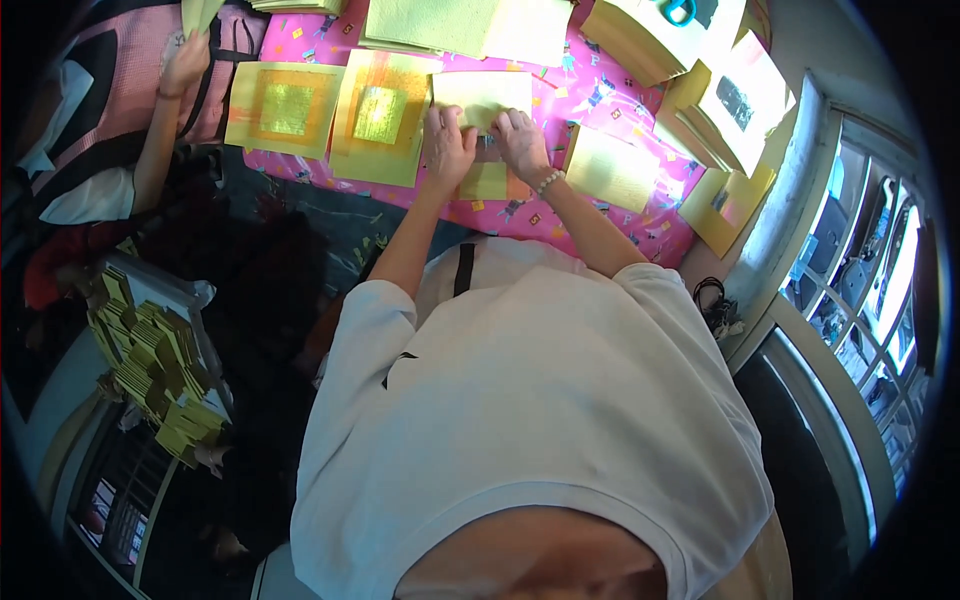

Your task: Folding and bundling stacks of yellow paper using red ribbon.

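Note:
A pale yellow paper sheet [482, 88] lies on the pink patterned tablecloth in front of me. My left hand [449, 143] has its fingers curled over the sheet's near left part. On the near right part, my right hand [521, 146], with a beaded bracelet at the wrist, bends its fingers the same way. Both sets of fingertips press on the paper; the thumbs are partly hidden. Between my forearms shows more yellow paper [487, 183]. Just left of my left hand is a yellow sheet with a shiny gold square [381, 116]; a similar sheet [287, 108] lies beyond it.
A yellow paper stack [612, 168] sits right of my right hand. Thicker stacks [640, 45] stand at the far right, one with blue-handled scissors [678, 10] on top. At far left, another person's hand [184, 65] holds yellow paper. Folded yellow papers [160, 350] fill a lower-left surface.

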A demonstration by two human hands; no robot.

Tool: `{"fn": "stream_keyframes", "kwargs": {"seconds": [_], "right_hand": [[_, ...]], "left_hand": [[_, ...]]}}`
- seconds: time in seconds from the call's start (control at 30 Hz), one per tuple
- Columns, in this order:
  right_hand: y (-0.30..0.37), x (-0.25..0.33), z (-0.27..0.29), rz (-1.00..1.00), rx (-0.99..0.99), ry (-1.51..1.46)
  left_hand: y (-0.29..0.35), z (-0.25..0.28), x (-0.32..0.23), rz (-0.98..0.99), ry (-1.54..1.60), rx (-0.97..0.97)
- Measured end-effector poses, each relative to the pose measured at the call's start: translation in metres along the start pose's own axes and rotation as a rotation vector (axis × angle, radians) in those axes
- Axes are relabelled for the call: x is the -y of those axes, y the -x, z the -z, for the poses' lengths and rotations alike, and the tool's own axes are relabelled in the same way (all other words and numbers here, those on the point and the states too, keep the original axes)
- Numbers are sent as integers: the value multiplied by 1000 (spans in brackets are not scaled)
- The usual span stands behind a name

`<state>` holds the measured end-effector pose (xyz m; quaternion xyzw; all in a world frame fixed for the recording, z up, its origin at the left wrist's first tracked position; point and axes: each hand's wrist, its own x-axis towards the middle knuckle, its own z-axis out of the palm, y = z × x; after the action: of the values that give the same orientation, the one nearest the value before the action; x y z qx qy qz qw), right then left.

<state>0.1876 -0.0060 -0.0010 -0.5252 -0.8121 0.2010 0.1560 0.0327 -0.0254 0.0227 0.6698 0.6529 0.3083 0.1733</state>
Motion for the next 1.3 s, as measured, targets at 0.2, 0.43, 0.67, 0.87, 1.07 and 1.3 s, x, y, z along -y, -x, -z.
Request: {"fn": "stream_keyframes", "kwargs": {"seconds": [0.2,0.43,0.67,0.87,1.07,1.3], "right_hand": [[-2,5,-1,-34,-11,-6],[-2,18,-1,-147,-60,-11],[-6,25,2,-188,-111,-99],[-12,32,7,-296,18,-77],[-14,38,8,-348,25,-40],[-17,35,18,-359,150,-38]], "left_hand": [[1,-1,10,9,73,-8],[-1,-2,14,36,107,37],[11,8,24,156,221,42],[3,6,32,258,255,61],[1,12,44,377,213,112],[6,8,38,327,114,86]]}}
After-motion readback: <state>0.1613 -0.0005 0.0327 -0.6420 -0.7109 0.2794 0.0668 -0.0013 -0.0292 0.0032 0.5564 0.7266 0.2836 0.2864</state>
